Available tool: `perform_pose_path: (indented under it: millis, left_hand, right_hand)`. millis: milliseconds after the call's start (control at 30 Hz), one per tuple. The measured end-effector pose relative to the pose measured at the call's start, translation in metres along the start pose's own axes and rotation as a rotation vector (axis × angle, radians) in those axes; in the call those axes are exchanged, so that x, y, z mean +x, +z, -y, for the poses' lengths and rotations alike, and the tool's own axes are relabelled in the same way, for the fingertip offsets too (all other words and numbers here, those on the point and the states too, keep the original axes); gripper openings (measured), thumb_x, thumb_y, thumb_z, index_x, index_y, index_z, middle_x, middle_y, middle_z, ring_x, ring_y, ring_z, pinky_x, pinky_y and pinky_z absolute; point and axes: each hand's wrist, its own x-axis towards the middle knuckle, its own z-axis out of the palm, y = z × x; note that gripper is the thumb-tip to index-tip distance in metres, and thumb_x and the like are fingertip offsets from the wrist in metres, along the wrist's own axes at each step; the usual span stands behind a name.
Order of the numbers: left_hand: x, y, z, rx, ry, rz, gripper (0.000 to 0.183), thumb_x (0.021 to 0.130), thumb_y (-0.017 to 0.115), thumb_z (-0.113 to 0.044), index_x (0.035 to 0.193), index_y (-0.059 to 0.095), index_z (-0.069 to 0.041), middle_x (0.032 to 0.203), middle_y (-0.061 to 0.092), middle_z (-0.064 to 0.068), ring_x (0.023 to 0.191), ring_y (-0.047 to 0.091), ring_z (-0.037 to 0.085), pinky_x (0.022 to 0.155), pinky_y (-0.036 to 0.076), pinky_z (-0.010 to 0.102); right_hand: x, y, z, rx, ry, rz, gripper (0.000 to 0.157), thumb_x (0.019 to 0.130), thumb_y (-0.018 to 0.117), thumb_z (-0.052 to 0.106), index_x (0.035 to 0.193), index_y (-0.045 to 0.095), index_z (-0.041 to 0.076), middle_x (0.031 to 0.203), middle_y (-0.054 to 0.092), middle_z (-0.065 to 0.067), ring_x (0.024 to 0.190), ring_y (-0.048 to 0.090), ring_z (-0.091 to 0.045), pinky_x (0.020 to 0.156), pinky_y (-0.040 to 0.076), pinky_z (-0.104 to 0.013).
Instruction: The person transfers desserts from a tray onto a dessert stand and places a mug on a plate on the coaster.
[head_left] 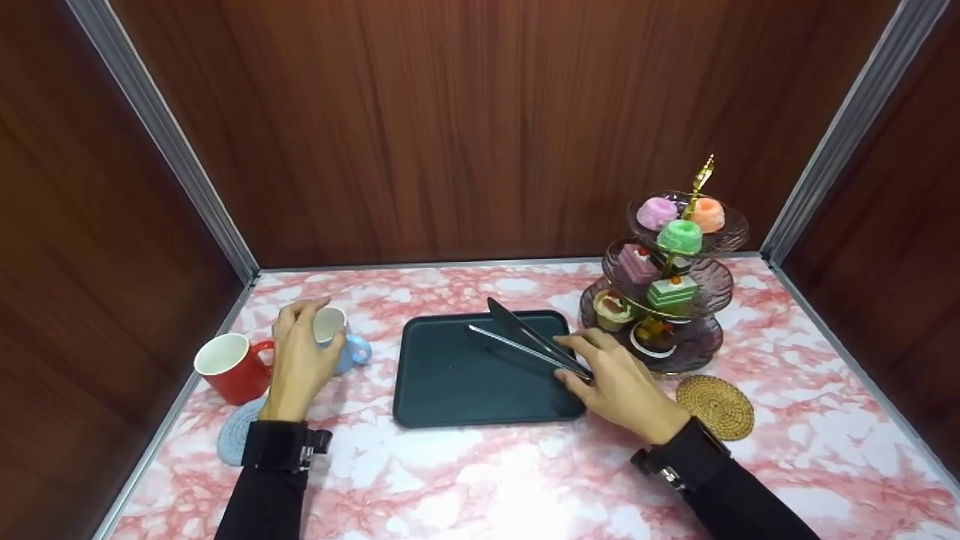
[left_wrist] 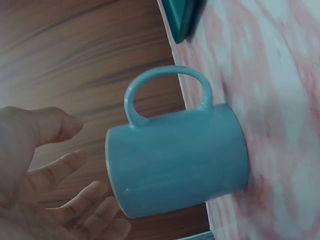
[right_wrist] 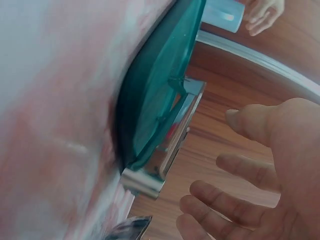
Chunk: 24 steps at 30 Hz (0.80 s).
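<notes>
My left hand (head_left: pixel 300 360) hovers by the rim of a light blue mug (left_wrist: pixel 175 157), which stands upright on the table. In the left wrist view, its loosely bent fingers (left_wrist: pixel 82 202) are apart from the mug. A pair of metal tongs (head_left: pixel 510 321) with spread arms lies on a dark green rectangular tray (head_left: pixel 450 390), its joined end at the tray's right side. Over that end is my right hand (head_left: pixel 619 382). The right wrist view shows a gap between its relaxed fingers (right_wrist: pixel 225 200) and the tongs (right_wrist: pixel 142 183).
A red mug (head_left: pixel 236 375) stands left of my left hand, behind a pale blue coaster (head_left: pixel 236 435). At the back right is a three-tier glass stand (head_left: pixel 716 292) bearing several small cakes. A woven tan coaster (head_left: pixel 716 407) lies in front of it. Wooden panels enclose the table.
</notes>
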Motion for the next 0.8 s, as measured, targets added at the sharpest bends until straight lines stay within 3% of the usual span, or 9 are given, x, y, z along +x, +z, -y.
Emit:
perform_pose_path:
  millis: [200,367,600,800]
  left_hand:
    - [0.0,0.003,0.013,0.036,-0.07,0.095,0.076,0.074,0.071,-0.021,0.141,0.036,-0.028,0.143,0.03,0.017,0.125,0.032,0.038,0.094,0.038,0.056]
    - [-0.001,0.007,0.018,0.037,-0.104,0.165,0.087,0.072,0.071,-0.019,0.146,0.026,-0.027,0.142,0.029,0.018,0.121,0.036,0.04,0.092,0.041,0.055]
    - [0.0,0.015,0.024,0.004,-0.126,0.167,0.094,0.069,0.075,-0.017,0.147,0.021,-0.019,0.14,0.031,0.02,0.118,0.041,0.037,0.095,0.04,0.052]
    - [-0.001,0.017,0.029,-0.017,-0.194,0.165,0.101,0.07,0.077,-0.022,0.149,0.014,-0.016,0.14,0.031,0.024,0.122,0.04,0.037,0.101,0.036,0.052]
  right_hand:
    - [0.008,0.005,0.009,-0.001,-0.01,-0.004,0.054,0.079,0.065,0.047,0.129,0.049,0.036,0.117,0.054,0.01,0.105,0.055,-0.01,0.083,0.049,-0.033]
    - [0.013,0.009,0.016,0.033,-0.009,0.017,0.056,0.08,0.063,0.047,0.132,0.045,0.039,0.122,0.052,0.011,0.112,0.051,-0.008,0.089,0.046,-0.033]
    - [0.018,0.015,0.025,0.03,-0.026,0.022,0.059,0.08,0.062,0.048,0.134,0.04,0.041,0.122,0.052,0.011,0.112,0.05,-0.005,0.091,0.046,-0.031]
    - [0.026,0.021,0.037,0.035,-0.053,0.026,0.062,0.08,0.061,0.05,0.137,0.037,0.039,0.123,0.051,0.011,0.11,0.051,-0.005,0.089,0.047,-0.03]
